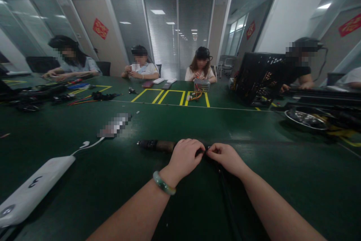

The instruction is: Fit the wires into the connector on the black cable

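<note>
My left hand (184,156) is closed around a dark, cylindrical tool handle (158,145) that lies across the green table (84,181); a green bangle sits on that wrist. Right beside it, my right hand (225,157) pinches the same object where a black cable (225,192) leaves it and runs toward me. The fingertips of both hands nearly touch. What lies under the hands is hidden.
A white power bank (31,190) with a white cable (87,145) lies at the near left. Other people sit round the far side. A black perforated case (256,77), a metal dish (306,120) and cable clutter (42,96) stand on the table.
</note>
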A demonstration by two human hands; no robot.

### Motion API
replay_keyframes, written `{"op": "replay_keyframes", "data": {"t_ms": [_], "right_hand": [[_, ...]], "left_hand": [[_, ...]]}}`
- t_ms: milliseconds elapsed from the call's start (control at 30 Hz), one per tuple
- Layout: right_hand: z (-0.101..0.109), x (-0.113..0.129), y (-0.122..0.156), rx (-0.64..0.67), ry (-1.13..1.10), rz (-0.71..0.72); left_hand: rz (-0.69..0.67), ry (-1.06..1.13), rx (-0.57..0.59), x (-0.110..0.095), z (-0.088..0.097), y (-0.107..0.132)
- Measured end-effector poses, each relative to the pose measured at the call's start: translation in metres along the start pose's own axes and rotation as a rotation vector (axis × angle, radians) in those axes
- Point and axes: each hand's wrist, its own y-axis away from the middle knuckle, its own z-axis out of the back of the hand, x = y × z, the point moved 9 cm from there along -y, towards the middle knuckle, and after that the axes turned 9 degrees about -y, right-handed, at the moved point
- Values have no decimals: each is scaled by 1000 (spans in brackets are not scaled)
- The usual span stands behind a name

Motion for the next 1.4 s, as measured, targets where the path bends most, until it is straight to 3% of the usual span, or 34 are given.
{"op": "replay_keyframes", "data": {"t_ms": [167, 400, 633, 1033, 1400], "right_hand": [[2, 4, 2, -4, 10, 3], [0, 5, 1, -1, 6, 15], [1, 5, 2, 1, 17, -18], [-2, 2, -1, -11, 42, 33], [-2, 18, 11, -226, 210, 38]], "left_hand": [[59, -13, -10, 5, 0, 1], [0, -8, 18, 0, -1, 0], [50, -17, 41, 4, -2, 0], [6, -2, 27, 1, 0, -1], [22, -5, 47, 1, -1, 0]]}}
